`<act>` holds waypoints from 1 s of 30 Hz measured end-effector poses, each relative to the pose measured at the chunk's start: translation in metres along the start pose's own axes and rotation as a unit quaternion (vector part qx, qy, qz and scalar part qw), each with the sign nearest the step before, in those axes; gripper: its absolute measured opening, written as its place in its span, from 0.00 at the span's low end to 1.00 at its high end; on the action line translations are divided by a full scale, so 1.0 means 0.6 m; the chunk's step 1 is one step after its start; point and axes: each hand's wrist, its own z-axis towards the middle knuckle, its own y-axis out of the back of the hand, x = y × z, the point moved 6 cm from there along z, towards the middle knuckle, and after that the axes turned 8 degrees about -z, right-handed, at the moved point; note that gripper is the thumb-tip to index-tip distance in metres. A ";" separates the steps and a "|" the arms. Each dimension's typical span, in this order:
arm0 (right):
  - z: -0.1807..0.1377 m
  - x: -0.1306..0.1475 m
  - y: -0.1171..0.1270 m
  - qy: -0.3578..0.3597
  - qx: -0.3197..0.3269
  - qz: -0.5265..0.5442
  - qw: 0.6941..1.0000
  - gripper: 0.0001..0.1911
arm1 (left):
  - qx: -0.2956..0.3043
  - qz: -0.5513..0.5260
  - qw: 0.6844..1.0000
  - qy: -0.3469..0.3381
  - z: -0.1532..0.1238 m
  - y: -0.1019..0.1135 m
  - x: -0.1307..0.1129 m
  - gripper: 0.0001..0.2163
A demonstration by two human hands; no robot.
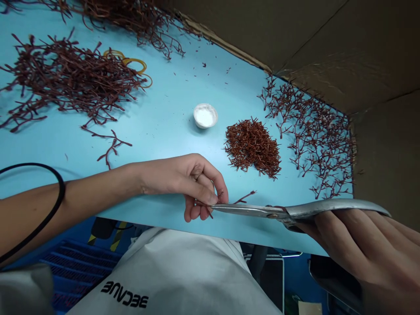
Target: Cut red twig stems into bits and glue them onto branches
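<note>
Near the table's front edge, my left hand (200, 186) pinches a thin reddish-brown twig (243, 199) between thumb and fingers. The twig's forked end sticks out to the right, partly behind the blades. My right hand (357, 245) is wrapped round the handles of metal scissors (252, 211). Their blades point left and their tips lie at the left fingertips, against the twig. Whether the blades are parted there is too fine to make out. Beyond the scissors lies a heap of short cut twig pieces (252, 146).
A small white bowl (205, 116) with white contents stands mid-table. Branched twigs (72, 78) lie left with yellow rubber bands (138, 65); another bundle (131, 17) is behind. Small forked pieces (315, 127) spread along the right. Cardboard walls (315, 39) border the back and right.
</note>
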 end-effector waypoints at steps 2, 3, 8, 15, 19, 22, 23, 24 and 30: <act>-0.008 -0.002 -0.005 0.019 0.005 -0.004 1.000 0.25 | -0.002 0.003 1.000 0.003 -0.001 0.000 0.000 0.07; -0.010 -0.004 -0.006 0.020 0.003 -0.007 1.000 0.24 | -0.004 0.004 1.000 0.004 -0.001 0.000 0.000 0.07; -0.005 0.001 0.000 0.051 0.003 -0.016 0.999 0.25 | -0.014 0.004 1.000 0.001 0.000 0.002 0.000 0.09; -0.009 -0.003 -0.015 0.077 -0.034 -0.051 0.995 0.11 | -0.005 0.008 1.000 -0.005 0.002 0.003 0.002 0.08; -0.032 -0.012 -0.028 0.086 -0.113 -0.063 0.988 0.07 | 0.001 0.019 1.000 -0.013 0.003 0.003 0.000 0.08; -0.040 -0.019 -0.034 0.073 -0.105 -0.058 0.990 0.07 | -0.007 0.027 0.999 -0.025 0.003 0.005 -0.002 0.07; -0.041 -0.020 -0.032 0.071 -0.106 -0.056 0.990 0.07 | -0.009 0.028 0.999 -0.027 0.003 0.006 -0.002 0.07; -0.042 -0.020 -0.030 0.073 -0.108 -0.055 0.990 0.07 | -0.008 0.029 0.999 -0.026 0.003 0.006 -0.002 0.07; -0.037 -0.016 -0.025 0.106 -0.113 -0.076 0.985 0.05 | -0.012 0.025 0.999 -0.021 0.004 0.005 -0.002 0.07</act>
